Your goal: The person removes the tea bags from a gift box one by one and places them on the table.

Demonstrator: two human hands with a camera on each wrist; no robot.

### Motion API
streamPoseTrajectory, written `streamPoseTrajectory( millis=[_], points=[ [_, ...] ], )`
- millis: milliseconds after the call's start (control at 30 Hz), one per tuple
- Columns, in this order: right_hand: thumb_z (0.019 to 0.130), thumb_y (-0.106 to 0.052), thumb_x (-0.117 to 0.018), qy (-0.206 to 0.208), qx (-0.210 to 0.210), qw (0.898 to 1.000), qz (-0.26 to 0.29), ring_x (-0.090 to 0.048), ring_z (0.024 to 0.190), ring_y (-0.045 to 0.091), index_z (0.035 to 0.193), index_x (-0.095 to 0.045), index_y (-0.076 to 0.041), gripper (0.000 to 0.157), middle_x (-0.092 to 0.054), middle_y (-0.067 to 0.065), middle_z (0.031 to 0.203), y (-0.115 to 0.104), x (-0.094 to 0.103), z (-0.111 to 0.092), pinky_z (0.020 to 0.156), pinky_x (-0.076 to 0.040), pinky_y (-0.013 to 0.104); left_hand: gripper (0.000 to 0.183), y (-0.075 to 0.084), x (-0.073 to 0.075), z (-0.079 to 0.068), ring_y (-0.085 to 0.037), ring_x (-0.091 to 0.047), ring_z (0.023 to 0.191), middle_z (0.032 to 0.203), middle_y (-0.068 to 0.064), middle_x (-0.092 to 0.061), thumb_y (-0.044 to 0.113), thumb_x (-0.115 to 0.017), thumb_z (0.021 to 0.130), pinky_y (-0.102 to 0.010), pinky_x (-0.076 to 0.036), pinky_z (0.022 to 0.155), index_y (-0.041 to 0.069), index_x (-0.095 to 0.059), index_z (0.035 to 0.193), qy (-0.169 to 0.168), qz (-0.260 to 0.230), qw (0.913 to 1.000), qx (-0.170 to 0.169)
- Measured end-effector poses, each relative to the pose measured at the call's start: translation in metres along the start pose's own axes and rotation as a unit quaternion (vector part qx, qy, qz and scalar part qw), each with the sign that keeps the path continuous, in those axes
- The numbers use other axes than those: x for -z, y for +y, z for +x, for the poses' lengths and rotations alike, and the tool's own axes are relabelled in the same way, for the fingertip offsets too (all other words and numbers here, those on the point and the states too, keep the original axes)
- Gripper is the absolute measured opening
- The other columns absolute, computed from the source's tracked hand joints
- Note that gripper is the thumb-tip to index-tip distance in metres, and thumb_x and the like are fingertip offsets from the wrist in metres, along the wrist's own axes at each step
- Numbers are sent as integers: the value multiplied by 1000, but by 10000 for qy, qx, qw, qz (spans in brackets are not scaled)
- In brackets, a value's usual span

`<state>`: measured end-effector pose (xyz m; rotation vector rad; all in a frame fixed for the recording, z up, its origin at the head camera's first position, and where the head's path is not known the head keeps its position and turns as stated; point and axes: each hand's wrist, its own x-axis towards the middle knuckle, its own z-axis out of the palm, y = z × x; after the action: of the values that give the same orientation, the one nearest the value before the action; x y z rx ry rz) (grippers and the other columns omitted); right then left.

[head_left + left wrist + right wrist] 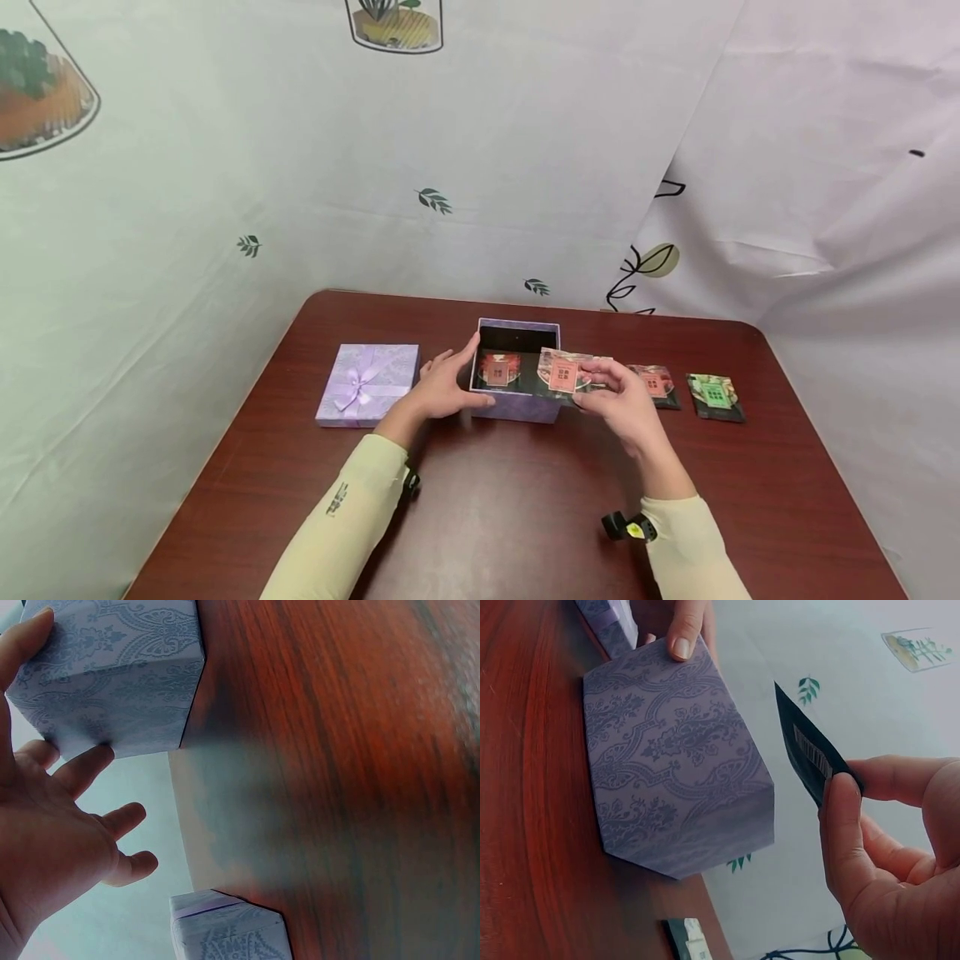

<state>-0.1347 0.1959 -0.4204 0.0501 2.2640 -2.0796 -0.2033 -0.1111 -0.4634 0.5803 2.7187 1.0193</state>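
Note:
A purple patterned gift box (517,407) stands lidless on the table, a dark tea sachet with a red label (498,372) lying inside at the left. My left hand (444,387) holds its left front corner, thumb against the front and fingers along the side; the last two fingers stick out loosely in the left wrist view. Over the box's right side, my right hand (619,402) pinches another red-labelled tea sachet (561,372) by its right edge. That sachet shows its dark, barcoded back (810,750) in the right wrist view, apart from the box.
The purple lid (367,385) with a ribbon bow lies left of the box. To the right lie a red-labelled sachet (656,386), partly behind my right hand, and a green-labelled sachet (715,397). A printed white cloth (480,150) hangs behind the brown table (510,508).

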Motion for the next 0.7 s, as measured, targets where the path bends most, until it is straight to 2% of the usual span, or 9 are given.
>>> streamPoseTrajectory(
  millis=[200,433,700],
  points=[
    [84,9,-73,75,-88,9999,21,-70,80,17,132,-55,6,51,-58,25,117,6,5,-5,77,-57,43,114,0,1,-1,-42,-19,145,160,2,-31,56,-80,77,-69,-10,108,27,-10,163,-5,-30,10000,-11],
    [85,8,-73,145,-93,9999,9,-68,82,15,133,-55,5,51,-60,26,114,8,12,-12,74,-57,31,114,0,1,0,-42,-19,145,159,1,-32,56,-80,78,-68,-10,108,27,-10,163,-1,-23,10000,-12],
    [84,9,-73,218,-17,9998,17,-69,80,14,132,-54,8,52,-63,20,109,15,23,-21,73,-57,33,114,0,1,0,-41,-19,145,160,3,-29,57,-79,78,-67,-11,109,28,-9,163,-32,29,10000,27]
  ],
)
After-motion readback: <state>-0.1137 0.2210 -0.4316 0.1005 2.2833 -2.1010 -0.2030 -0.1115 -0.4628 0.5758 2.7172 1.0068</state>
